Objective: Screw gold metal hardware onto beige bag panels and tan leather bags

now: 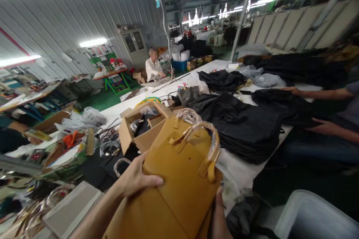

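Observation:
I hold a mustard-yellow leather handbag point(174, 179) up in front of me; its two handles point(207, 138) are wrapped in clear plastic. My left hand point(136, 177) grips the bag's left edge, thumb pressed on the front face. My right hand point(218, 213) holds the bag's lower right edge, with only the thumb and part of the hand showing. The bag hangs above the near end of a long white table point(241, 171).
Open cardboard boxes point(137, 129) sit just behind the bag. Stacks of black bags point(246, 127) cover the table's middle. Another person's arms point(322, 93) reach in from the right. A seated person point(153, 68) works far back. Clutter and metal hardware point(36, 209) lie at left.

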### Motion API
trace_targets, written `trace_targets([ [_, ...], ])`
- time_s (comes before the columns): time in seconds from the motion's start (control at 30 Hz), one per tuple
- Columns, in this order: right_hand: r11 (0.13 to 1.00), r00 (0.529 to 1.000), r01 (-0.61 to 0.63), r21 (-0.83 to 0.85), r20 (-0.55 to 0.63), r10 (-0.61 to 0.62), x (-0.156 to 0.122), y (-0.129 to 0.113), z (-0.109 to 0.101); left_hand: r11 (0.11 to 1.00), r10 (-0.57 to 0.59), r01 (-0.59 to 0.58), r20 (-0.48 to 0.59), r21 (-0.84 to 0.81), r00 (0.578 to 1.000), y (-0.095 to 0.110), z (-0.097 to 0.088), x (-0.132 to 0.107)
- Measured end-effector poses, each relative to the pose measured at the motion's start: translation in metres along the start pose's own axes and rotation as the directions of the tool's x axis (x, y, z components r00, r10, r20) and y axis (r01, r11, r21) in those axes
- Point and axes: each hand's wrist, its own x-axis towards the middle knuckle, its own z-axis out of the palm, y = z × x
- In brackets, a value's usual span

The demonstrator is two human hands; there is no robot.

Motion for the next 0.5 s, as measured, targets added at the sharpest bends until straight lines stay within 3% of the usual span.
trace_targets([
  [0.1,0.994,0.987,0.108,-0.034,-0.119,-0.111,0.044,-0.021,0.008,0.997,0.061,-0.055,0.102,-0.062,0.993,0.005,-0.016,0.063],
  [0.2,0.964,0.952,0.254,-0.077,-0.158,-0.264,0.089,-0.037,0.023,0.995,0.082,-0.069,0.199,-0.072,0.977,-0.006,-0.032,0.13],
  [0.3,0.939,0.926,0.326,-0.112,-0.164,-0.341,0.131,-0.038,0.032,0.996,0.049,-0.028,0.271,-0.082,0.961,-0.036,-0.041,0.194],
  [0.37,0.942,0.923,0.312,-0.12,-0.197,-0.331,0.155,-0.031,0.031,0.998,-0.012,0.03,0.264,-0.062,0.964,-0.062,-0.04,0.23],
  [0.5,0.957,0.926,0.238,-0.164,-0.26,-0.275,0.19,-0.009,0.019,0.998,-0.054,0.061,0.251,-0.023,0.966,-0.11,-0.04,0.277],
])
